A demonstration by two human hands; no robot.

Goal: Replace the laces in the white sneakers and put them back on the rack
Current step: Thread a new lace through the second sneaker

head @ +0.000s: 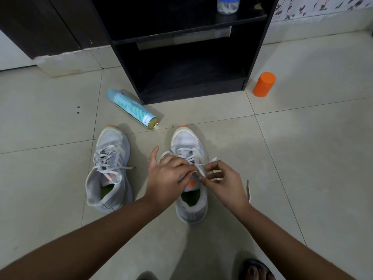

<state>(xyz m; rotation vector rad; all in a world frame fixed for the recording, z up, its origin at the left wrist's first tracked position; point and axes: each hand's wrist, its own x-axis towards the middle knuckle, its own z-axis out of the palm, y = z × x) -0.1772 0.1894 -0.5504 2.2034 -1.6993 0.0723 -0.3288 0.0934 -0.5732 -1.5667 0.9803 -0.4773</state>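
On a pale tiled floor (pixel 302 148) before a black rack (pixel 260 47), seen from the head camera, a person bends over a pair of white sneakers with both bare arms stretched forward. The right-hand sneaker (pixel 187 141), orange at the toe tip and green inside, stands with its toe towards the rack and is the one under work. The left hand (pixel 167 178) lies over its tongue, fingers curled down onto the white lace (pixel 200 169) where it crosses the eyelets, thumb held out and away. The right hand (pixel 224 182), just beside it, pinches the same lace between thumb and fingertips, the other fingers loosely bent. A loose lace end (pixel 248 190) trails on the tiles to the right of that hand.

The left-hand sneaker (pixel 110 168) stands apart on the floor, parallel to the first, already threaded, its lace ends lying slack across the top. Neither shoe is on the rack, whose bottom shelf is dark. A clear jar with a blue lid (pixel 228 5) sits on the shelf above. A light blue spray can (pixel 132 108) lies on its side near the rack's left front corner, and an orange container (pixel 264 84) stands upright to the rack's right. A sandalled foot (pixel 255 269) shows at the bottom edge.
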